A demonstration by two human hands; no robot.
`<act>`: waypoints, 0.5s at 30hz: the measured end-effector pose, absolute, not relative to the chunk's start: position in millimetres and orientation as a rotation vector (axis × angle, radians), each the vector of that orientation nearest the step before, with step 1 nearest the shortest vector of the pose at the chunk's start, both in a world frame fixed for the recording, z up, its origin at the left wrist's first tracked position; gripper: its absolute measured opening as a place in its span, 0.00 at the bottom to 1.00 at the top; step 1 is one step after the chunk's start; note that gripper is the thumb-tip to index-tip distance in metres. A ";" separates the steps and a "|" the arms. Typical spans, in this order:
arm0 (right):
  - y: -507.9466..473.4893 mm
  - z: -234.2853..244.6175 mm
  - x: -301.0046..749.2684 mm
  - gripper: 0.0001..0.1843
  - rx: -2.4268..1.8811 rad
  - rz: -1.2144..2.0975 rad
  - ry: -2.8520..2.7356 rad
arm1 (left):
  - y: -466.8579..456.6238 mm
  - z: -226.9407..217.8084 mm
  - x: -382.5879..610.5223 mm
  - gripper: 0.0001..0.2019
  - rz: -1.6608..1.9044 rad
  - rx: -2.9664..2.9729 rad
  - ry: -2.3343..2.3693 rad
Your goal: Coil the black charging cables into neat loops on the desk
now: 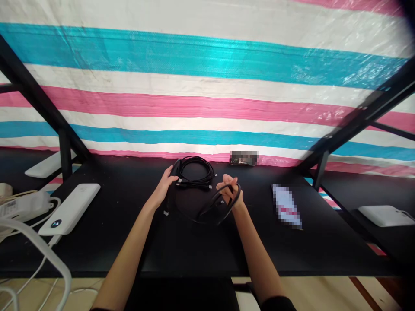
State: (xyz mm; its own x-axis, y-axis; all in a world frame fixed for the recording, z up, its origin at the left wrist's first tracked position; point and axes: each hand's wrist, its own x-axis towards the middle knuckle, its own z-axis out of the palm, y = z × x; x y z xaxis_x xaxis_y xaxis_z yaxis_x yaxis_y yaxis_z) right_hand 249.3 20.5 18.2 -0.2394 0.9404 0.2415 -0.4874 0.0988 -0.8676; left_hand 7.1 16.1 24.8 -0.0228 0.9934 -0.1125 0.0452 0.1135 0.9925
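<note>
A coiled bundle of black cables [193, 172] lies at the back middle of the black table [181, 242]. My left hand [166, 185] rests against the coil's left side, its fingers stretched along the cable. My right hand [229, 190] is closed on a loose black cable loop [212, 208] that hangs and curves down to the table in front of the coil. Small white ends of the cables show near both hands.
A white power bank [70, 208] lies at the left, with white cords and a charger [22, 207] beside it. A blurred packet [287, 205] sits at the right, a small dark item [244, 158] by the striped tarp. Black frame struts rise on both sides.
</note>
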 end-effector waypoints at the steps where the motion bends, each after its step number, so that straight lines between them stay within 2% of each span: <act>1: 20.8 18.9 249.7 0.30 -0.566 1.451 -1.092 | 15.1 25.8 8.1 0.35 1.089 1.130 1.276; 6: 19.7 22.1 251.5 0.31 -0.637 1.355 -1.003 | 12.5 27.0 8.4 0.36 1.086 0.981 1.144; 15: 22.5 22.8 252.2 0.31 -0.612 1.319 -0.920 | 19.6 21.8 4.0 0.31 1.113 0.988 1.289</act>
